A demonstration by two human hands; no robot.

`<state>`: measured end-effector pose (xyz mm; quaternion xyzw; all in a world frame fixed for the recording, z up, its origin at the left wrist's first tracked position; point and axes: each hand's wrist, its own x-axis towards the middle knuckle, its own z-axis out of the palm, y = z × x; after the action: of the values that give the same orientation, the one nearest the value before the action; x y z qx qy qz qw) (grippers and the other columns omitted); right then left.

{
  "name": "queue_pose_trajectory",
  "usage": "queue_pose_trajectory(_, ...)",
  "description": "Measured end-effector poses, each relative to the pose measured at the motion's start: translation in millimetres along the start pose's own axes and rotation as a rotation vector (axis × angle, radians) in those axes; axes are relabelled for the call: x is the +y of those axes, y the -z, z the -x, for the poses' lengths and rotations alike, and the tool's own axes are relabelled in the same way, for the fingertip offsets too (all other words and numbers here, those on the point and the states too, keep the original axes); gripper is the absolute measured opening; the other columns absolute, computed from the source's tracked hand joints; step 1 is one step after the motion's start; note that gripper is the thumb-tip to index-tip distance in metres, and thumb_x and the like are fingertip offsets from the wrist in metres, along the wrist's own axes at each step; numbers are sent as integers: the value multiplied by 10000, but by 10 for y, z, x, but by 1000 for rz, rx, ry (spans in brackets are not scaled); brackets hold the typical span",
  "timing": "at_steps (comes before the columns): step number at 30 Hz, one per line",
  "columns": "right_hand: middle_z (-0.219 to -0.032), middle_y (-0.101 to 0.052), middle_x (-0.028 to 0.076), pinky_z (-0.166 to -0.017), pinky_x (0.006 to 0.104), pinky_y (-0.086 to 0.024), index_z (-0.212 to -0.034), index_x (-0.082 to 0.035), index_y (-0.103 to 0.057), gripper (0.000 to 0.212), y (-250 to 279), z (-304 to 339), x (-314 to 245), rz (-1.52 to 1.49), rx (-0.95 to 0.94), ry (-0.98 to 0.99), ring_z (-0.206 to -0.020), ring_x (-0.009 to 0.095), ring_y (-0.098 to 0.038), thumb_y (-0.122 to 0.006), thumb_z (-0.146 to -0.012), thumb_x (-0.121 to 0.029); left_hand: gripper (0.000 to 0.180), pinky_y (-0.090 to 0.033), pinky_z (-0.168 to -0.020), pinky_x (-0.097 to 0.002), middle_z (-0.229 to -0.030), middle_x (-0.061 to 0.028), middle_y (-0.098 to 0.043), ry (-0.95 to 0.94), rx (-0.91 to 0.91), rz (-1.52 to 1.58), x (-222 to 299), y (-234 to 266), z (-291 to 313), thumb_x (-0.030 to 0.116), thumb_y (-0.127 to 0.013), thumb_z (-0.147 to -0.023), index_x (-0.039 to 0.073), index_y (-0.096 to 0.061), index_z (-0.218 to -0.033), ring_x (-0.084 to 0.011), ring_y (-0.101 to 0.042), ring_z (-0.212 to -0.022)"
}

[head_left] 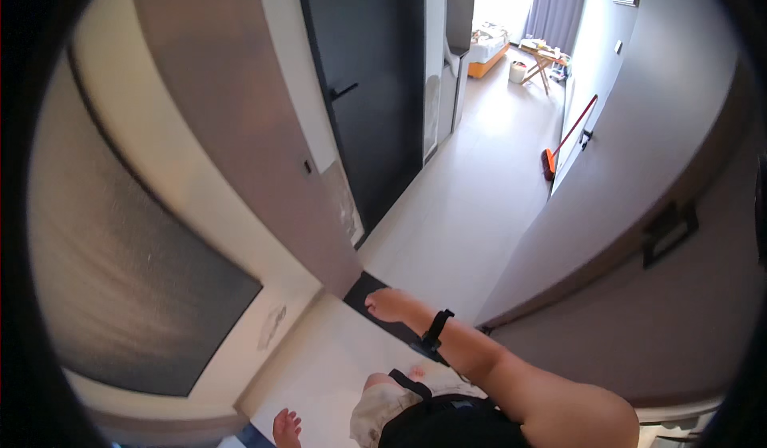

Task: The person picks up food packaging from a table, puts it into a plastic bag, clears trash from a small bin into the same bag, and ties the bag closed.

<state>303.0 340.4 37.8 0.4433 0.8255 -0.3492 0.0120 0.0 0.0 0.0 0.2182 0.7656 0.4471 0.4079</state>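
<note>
My right hand (pixel 387 305) is stretched forward over the dark door sill (pixel 363 290), its fingers curled in and nothing showing in them. A black wristband (pixel 437 330) is round that wrist. At the lower edge, my left hand (pixel 288 428) hangs with its fingers loosely bent and a little apart, holding nothing. Neither hand touches anything that I can see. Below the right forearm are my black top (pixel 447 424) and light patterned shorts (pixel 375 410).
A door (pixel 703 320) with a dark handle (pixel 669 234) stands swung inward at right. A closed black door (pixel 371 80) is on the left. Along the hallway, a red-handled broom (pixel 550 163) leans by the right wall. Farther off are a bin (pixel 518 71), folding table (pixel 541 51) and bed (pixel 487 53).
</note>
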Motion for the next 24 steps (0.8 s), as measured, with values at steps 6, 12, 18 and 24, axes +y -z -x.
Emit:
queue_pose_trajectory(6, -885, -604, 163, -729, 420, -448, -907, -54, -589, 235, 604, -834, 1191, 1, 229, 26, -832, 357, -562, -449, -811, -217, 433, -438, -775, -343, -1093, -119, -551, 11, -184, 2, 1047, -916, -1427, 333, -509, -850, 51, -478, -1176, -230, -557, -938)
queue_pose_trajectory(12, -1028, -577, 146, -805, 419, -440, -981, -97, -590, 271, 1126, -168, 2439, -59, 157, -755, -957, 342, -532, -423, -821, -238, 388, -446, -746, -303, -1059, -105, -566, -105, -435, -240, 2596, -2209, -3004, 302, -509, -857, 44, -499, -1147, -206, -562, -907)
queue_pose_trajectory(18, -1088, -561, 143, -856, 396, -416, -1062, -97, -577, 327, 1517, 344, 2788, -345, 494, -1168, -1003, 327, -518, -444, -822, -274, 341, -455, -772, -285, -982, -116, -587, -360, -905, -453, 3642, -4226, -4445, 204, -518, -837, -8, -504, -1105, -190, -579, -845)
queue_pose_trajectory(24, -1078, -571, 141, -844, 346, -417, -1058, -66, -569, 327, 1189, 524, 3309, -642, 492, -1286, -982, 294, -532, -499, -809, -267, 290, -451, -773, -267, -952, -95, -603, -376, -1187, -438, 4730, -6097, -3994, 183, -536, -820, 8, -544, -1051, -158, -575, -851)
